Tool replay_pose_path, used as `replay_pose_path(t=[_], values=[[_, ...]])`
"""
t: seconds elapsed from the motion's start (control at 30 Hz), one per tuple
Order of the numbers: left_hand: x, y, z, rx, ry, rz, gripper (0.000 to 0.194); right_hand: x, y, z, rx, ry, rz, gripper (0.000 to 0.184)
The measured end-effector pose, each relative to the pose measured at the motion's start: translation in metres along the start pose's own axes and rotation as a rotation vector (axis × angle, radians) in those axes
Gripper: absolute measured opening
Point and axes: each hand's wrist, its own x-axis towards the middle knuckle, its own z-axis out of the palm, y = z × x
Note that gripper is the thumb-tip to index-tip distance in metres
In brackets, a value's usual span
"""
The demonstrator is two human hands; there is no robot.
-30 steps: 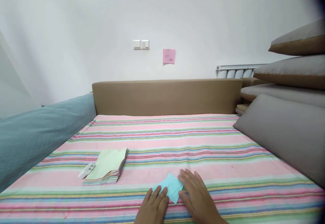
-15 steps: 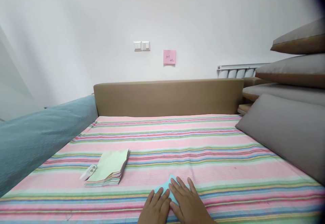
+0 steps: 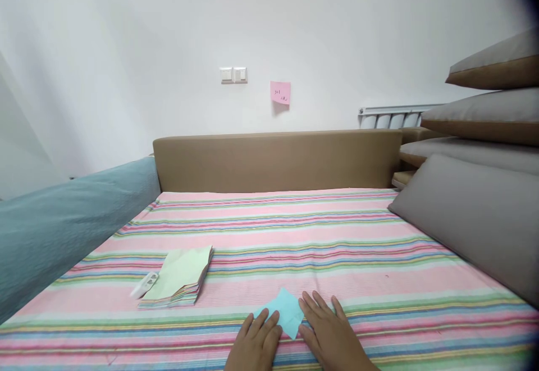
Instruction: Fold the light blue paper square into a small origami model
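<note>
A light blue piece of folded paper point(image 3: 288, 310) lies on the striped bed sheet point(image 3: 269, 230) at the bottom middle of the head view. My left hand point(image 3: 255, 342) rests flat over the paper's left part, hiding some of it, fingers stretched out. At the paper's right edge is my right hand point(image 3: 330, 329), palm down with its fingers spread and holding nothing. Thumb and fingertips of that hand touch or nearly touch the paper; I cannot tell which.
Left of my hands lies a stack of coloured paper point(image 3: 179, 275), pale green on top, with a white object point(image 3: 144, 285) against its side. Grey cushions point(image 3: 471, 219) pile up at the right. A blue-covered armrest point(image 3: 84, 214) runs along the left, a brown backrest point(image 3: 278, 163) behind.
My right hand moved left over the blue paper, covering much of it, then drew back right to its edge. The left hand stays on the paper. The pink wall note's lower edge has lifted.
</note>
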Motion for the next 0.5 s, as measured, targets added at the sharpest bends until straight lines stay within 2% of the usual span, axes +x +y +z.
replay_pose_path(t=[0.13, 0.2, 0.3, 0.37, 0.43, 0.5], values=[[-0.001, -0.001, -0.005, 0.035, -0.017, 0.003, 0.027, -0.003, 0.002, -0.002, 0.001, -0.049, 0.014, 0.054], [-0.002, -0.002, -0.006, 0.039, 0.002, 0.006, 0.028, -0.002, 0.0, -0.004, 0.002, -0.023, 0.018, 0.052], [-0.002, -0.002, -0.004, 0.031, 0.024, 0.0, 0.029, 0.003, -0.01, -0.016, 0.056, 0.145, 0.04, 0.046], [-0.002, -0.001, -0.003, 0.028, 0.02, -0.009, 0.028, 0.006, -0.024, -0.033, 0.217, 0.286, 0.018, 0.047], [-0.002, -0.001, -0.002, 0.035, 0.0, -0.01, 0.03, 0.004, -0.044, -0.054, 0.443, 0.347, -0.078, 0.049], [-0.001, 0.0, -0.002, 0.053, -0.017, -0.012, 0.034, -0.009, -0.064, -0.077, 0.538, 0.251, -0.387, 0.044]])
